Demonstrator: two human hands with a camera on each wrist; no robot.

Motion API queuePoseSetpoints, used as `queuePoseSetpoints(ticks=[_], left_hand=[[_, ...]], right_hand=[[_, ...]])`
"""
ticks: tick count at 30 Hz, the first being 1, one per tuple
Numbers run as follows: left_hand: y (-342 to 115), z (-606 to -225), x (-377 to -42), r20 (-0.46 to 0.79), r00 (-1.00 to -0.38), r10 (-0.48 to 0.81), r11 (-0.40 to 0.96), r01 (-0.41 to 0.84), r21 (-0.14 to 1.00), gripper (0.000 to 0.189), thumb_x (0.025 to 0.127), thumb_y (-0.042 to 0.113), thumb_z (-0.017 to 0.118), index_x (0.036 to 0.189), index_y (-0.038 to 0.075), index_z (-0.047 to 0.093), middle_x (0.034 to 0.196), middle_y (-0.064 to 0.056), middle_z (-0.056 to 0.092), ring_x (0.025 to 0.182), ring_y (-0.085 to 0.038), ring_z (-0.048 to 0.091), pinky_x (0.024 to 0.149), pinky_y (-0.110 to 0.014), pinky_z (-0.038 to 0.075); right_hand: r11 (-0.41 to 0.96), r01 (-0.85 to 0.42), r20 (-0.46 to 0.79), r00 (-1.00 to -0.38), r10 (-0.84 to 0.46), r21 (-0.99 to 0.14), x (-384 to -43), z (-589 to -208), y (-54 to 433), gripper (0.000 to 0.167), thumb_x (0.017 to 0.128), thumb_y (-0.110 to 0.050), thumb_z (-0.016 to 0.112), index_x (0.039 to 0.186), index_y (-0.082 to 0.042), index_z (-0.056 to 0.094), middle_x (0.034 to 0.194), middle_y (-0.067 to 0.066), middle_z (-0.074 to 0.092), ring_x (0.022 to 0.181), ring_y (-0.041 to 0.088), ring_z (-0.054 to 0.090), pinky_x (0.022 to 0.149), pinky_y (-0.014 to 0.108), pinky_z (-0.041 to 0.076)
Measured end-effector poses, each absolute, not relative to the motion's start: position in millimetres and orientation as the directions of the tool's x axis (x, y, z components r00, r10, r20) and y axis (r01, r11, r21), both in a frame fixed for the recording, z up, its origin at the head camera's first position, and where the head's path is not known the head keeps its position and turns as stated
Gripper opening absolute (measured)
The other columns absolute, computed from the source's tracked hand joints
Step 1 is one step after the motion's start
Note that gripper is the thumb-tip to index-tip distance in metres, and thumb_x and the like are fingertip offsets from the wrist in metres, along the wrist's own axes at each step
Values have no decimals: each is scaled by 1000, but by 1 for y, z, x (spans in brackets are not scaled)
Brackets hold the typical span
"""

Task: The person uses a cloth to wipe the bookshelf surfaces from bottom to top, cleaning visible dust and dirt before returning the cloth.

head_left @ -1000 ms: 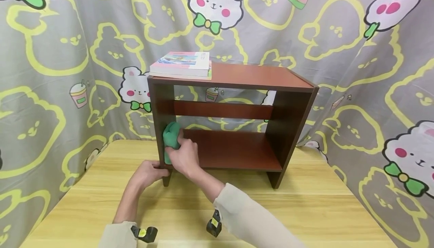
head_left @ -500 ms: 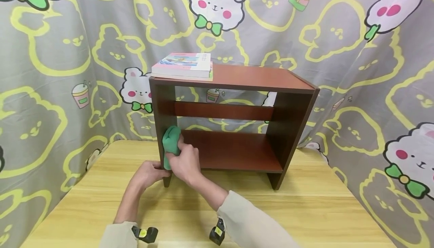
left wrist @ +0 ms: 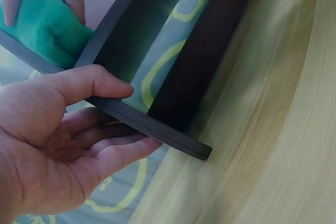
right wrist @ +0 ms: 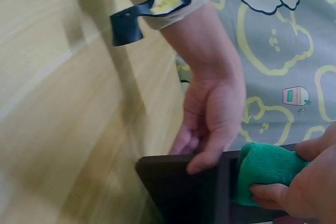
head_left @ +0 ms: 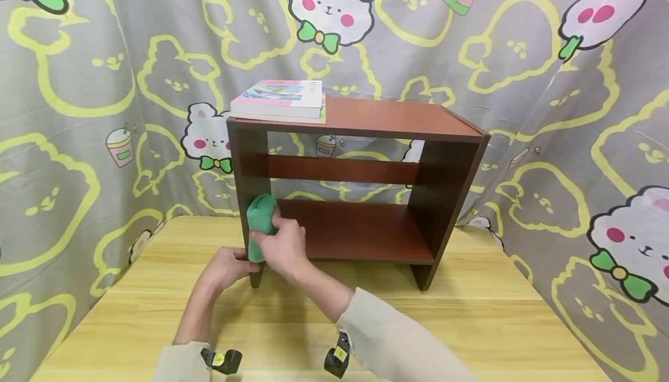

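Note:
A dark reddish-brown wooden shelf stands on the table. My right hand holds a folded green cloth against the lower front of the shelf's left side panel. The right wrist view shows the cloth bunched under the thumb and fingers. Lower down, my left hand grips the same panel near its foot. In the left wrist view the thumb of the left hand lies on one face of the panel's lower end, with the fingers behind it.
Stacked books lie on the left of the shelf's top. Under the shelf is a light wooden table. A grey patterned curtain hangs behind and at both sides. Each sleeve carries a small black wrist camera.
My right hand has moved the cloth down along the left panel, then slightly left over its front edge. The left hand keeps its grip near the foot.

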State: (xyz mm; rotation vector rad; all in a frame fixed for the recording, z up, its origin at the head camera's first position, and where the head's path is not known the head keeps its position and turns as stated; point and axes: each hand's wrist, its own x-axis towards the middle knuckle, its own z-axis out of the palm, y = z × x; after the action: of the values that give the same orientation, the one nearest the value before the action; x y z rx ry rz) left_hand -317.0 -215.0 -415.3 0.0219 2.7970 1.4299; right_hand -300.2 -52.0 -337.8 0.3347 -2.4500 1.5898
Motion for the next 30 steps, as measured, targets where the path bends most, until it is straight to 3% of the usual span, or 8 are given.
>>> queuePoseSetpoints(ticks=[7,18,24,30], left_hand=[[-214,-413,-317,-15,-1000,16,591,-2,806,35,81,20,75,112,4,78,108,-13,77,106,-30,67,89,-46,54],[-214,-416,-316,-22,-1000,-11,583,-24,812,35,78,17,74,109,3,78,102,-10,77,95,-21,66,79,-36,52],[-213,-416,-317,-13,-1000,-16,583,-19,812,34,76,17,75,107,3,78,99,-8,77,89,-17,63,75,-32,50],[-214,-416,-316,-22,-1000,-14,570,-26,821,35,77,17,74,109,2,78,102,-10,77,94,-19,65,77,-34,52]], right_hand=[[435,-344,335,-937,-100,-832,-298,-302,-49,29,87,-29,79,113,-16,76,99,3,78,98,27,72,77,31,58],[423,-491,492,-863,-117,-761,-295,-228,-49,31,90,-29,77,117,-14,72,100,5,76,87,21,73,65,24,57],[426,-521,522,-844,-125,-740,-298,-218,-48,25,92,-31,74,109,-13,72,99,3,75,89,19,71,68,23,57],[456,-552,549,-822,-153,-698,-298,-226,-47,36,93,-28,72,124,-9,68,102,6,75,88,20,72,69,24,58]])
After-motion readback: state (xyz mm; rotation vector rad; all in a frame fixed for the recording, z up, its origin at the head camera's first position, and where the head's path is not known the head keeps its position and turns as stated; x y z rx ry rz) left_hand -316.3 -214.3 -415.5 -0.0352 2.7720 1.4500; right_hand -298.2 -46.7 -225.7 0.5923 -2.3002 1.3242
